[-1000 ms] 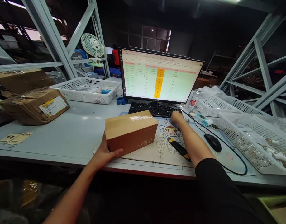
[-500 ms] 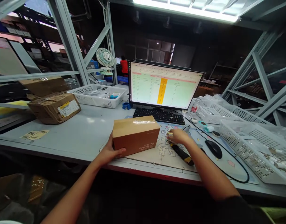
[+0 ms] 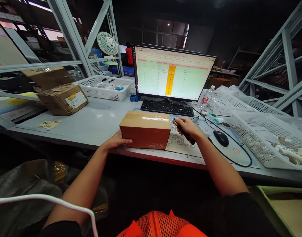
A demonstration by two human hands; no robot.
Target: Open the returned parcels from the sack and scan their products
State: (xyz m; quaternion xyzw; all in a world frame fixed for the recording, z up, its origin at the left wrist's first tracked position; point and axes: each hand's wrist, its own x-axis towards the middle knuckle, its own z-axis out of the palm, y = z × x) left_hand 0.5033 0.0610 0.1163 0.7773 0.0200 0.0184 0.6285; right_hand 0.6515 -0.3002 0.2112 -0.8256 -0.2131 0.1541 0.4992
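A brown cardboard box with clear tape along its top lies near the front edge of the desk. My left hand grips its left end, thumb on the front face and the other fingers largely hidden behind. To the right of the box, my right hand is closed around a black and yellow utility knife. The knife's front end points up and left, close to the box's right end. Whether its blade is out is too small to tell. Under both lies a printed desk mat.
Behind the box stand a keyboard and a monitor. A mouse and its looping cable lie to the right, beside a white basket. An opened carton and another white basket are on the left.
My right hand has taken up the knife from the mat and brought it closer to the box. My left hand stays on the box. The view has tilted downward.
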